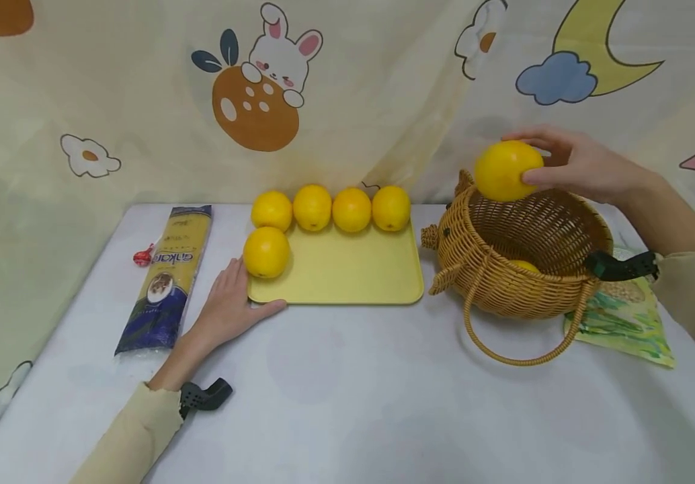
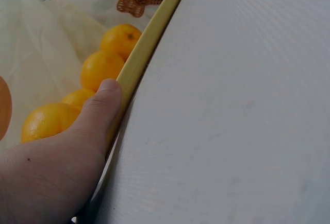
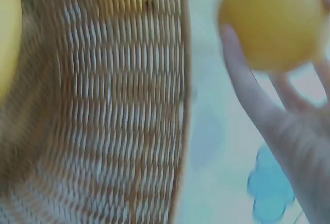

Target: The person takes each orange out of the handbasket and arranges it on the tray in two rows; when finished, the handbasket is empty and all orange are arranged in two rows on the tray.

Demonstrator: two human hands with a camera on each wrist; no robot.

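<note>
My right hand (image 1: 589,165) grips an orange (image 1: 507,171) with fingers and thumb, above the wicker basket (image 1: 523,296). In the right wrist view that orange (image 3: 273,23) is beside the basket's woven wall (image 3: 129,95). Part of another orange (image 1: 524,266) shows inside the basket. My left hand (image 1: 230,302) rests against the near left corner of a yellow tray (image 1: 353,269), its thumb along the front edge. In the left wrist view the thumb (image 2: 100,105) touches the tray's rim. Several oranges (image 1: 313,208) line the tray's back, and one orange (image 1: 267,252) sits at its left side.
A blue and gold packet (image 1: 169,282) lies left of the tray, with a small red-wrapped item (image 1: 143,256) beside it. A green and yellow bag (image 1: 626,316) is partly under the basket. The basket's handle (image 1: 525,363) hangs toward the front. A patterned curtain (image 1: 384,81) stands behind.
</note>
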